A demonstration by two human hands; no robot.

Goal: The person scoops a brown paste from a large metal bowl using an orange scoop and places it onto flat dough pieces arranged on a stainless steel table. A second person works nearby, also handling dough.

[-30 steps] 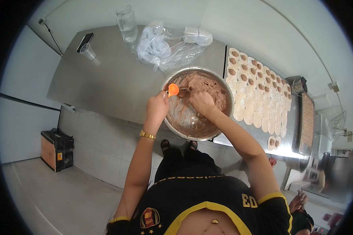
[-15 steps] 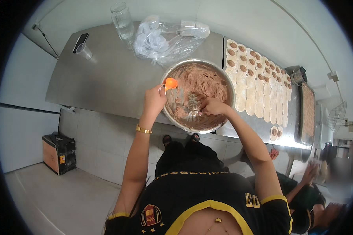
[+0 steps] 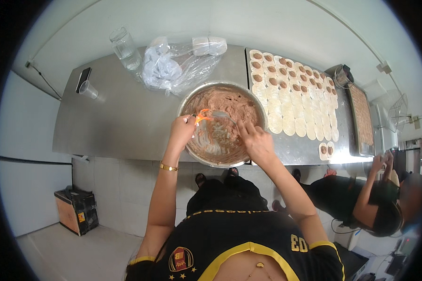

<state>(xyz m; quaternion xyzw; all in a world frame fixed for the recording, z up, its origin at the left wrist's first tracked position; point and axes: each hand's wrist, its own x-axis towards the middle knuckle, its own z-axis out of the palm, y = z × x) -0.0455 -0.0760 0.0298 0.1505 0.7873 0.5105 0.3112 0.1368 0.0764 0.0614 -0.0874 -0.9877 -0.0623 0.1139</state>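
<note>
A big round metal bowl (image 3: 262,104) in front of me holds a pinkish-brown paste (image 3: 239,99), scraped thin over part of its bottom. In my left hand (image 3: 183,132), closed round its handle at the bowl's left rim, is an orange measuring scoop (image 3: 202,115). My right hand (image 3: 257,143) grips a metal spoon (image 3: 222,114) over the bowl. Its head meets the scoop or lies right beside it; I cannot tell whether they touch. How full the scoop is does not show. Right of the bowl lie rows of pale dough rounds (image 3: 295,110), many topped with brown filling.
Behind the bowl are a clear plastic bag (image 3: 185,65) and a glass jug (image 3: 125,48). A plastic cup (image 3: 88,89) and a phone (image 3: 83,79) lie at the table's far left. A tray (image 3: 361,119) stands at the right end, with another person (image 3: 361,201) near it.
My right hand has lifted the spoon from the paste to the orange scoop, which has tilted. The view has shifted a little, and the other person has moved.
</note>
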